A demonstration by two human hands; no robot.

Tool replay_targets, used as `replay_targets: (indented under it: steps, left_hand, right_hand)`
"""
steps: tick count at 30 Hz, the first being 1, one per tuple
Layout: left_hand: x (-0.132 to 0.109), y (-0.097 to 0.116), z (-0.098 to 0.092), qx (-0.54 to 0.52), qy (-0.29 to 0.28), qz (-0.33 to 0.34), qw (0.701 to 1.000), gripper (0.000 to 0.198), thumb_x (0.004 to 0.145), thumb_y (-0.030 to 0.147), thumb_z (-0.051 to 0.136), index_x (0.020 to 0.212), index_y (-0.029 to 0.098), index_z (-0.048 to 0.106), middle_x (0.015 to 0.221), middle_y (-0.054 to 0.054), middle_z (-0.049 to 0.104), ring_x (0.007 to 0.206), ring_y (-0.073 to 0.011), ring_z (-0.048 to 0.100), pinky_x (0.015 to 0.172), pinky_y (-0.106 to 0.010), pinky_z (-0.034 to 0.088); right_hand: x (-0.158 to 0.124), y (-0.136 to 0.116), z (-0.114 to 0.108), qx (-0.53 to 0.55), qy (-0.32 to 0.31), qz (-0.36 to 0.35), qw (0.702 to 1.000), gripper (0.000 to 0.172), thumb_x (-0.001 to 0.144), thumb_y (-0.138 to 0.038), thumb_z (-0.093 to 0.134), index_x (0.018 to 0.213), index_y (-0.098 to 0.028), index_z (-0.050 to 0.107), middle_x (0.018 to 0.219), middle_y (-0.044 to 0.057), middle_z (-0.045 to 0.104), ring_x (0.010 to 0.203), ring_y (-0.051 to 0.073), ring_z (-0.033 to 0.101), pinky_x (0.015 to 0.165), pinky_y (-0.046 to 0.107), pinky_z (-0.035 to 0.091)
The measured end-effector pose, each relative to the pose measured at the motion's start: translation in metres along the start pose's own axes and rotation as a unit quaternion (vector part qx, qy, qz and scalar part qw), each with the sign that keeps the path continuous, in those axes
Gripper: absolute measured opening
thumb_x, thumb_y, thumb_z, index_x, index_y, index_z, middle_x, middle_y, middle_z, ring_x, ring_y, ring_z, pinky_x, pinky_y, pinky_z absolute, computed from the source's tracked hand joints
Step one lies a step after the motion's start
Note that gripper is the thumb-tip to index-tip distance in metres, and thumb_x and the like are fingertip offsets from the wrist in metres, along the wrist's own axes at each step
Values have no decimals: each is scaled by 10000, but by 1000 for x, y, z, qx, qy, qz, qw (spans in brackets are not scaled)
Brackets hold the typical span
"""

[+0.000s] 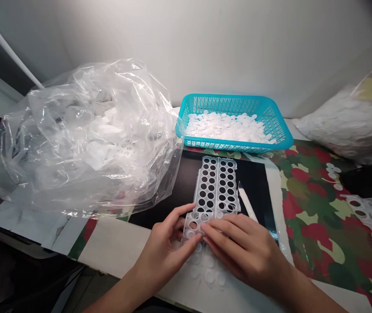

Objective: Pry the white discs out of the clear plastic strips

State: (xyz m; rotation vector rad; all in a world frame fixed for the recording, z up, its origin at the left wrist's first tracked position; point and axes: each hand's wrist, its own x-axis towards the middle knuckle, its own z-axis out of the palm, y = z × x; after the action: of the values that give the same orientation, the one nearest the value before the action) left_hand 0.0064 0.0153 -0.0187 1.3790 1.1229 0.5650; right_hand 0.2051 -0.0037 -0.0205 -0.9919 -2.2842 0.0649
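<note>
Resting on the near end of a perforated plastic frame (217, 182), the left hand (161, 254) and right hand (241, 250) meet in the head view. The left hand's fingers (181, 219) are spread, reaching onto the frame's corner, while the right hand's fingers (225, 230) lie close together and nearly flat across its end. Neither hand plainly pinches the frame; whether any fingertip hooks under its edge, I cannot tell. With a frame this thin, broad, even finger contact from both sides looks like the sound way to keep it flat and unbent.

The frame lies partly on a black sheet (256, 182), its far end free of the hands, with rows of round holes showing dark. Just below the frame, loose translucent discs (209, 274) spread out from under the hands. A slim white pointed tool (247, 203) lies just right of the frame. Beyond the frame sits a teal plastic basket (234, 104) heaped with white discs (227, 128). Left of the frame, a clear plastic bag (84, 139) holds white pieces. Well right of the frame are a camouflage-printed covering (313, 237), a punched white plastic web (371, 219) and a bulging bag of white discs (349, 126).
</note>
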Motion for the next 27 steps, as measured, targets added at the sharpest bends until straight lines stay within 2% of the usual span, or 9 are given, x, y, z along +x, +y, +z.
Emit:
replay_targets:
  steps: [5,11,19,24,27]
  left_hand:
    - [-1,-1,2,5,-4,14,1000,471,856,281,597,1294,229,432,922,-20,696,849,-166,660,773,-257,527]
    - [-4,-4,4,98,15,63,993,449,879,239,552,1305,261,410,876,18,672,792,-123,648,716,-203,498]
    - [-6,-7,8,223,42,131,965,402,898,193,502,1279,288,413,852,32,617,617,-75,554,654,-185,470]
    - [-5,-6,10,212,46,136,967,365,867,158,520,1196,279,420,797,51,572,622,-71,563,625,-165,468]
    - [-6,-5,9,198,46,137,969,363,853,132,522,1168,279,418,790,57,550,657,-62,578,624,-143,464]
  right_hand:
    - [1,-1,5,30,-11,30,999,170,887,-127,556,1014,-109,668,897,80,708,757,201,616,658,341,522]
    - [-1,2,5,82,-43,62,994,188,904,-121,520,1023,-114,664,927,93,704,772,198,633,698,342,545]
    - [-1,-4,10,52,-16,43,998,170,903,-96,510,933,-71,676,881,124,719,734,202,691,611,291,575]
    - [-2,-2,12,21,30,47,998,144,892,-95,520,910,-86,663,843,104,717,723,180,692,623,261,573]
    - [-3,2,9,0,44,84,995,120,864,-81,550,917,-114,653,821,69,704,696,156,673,612,247,553]
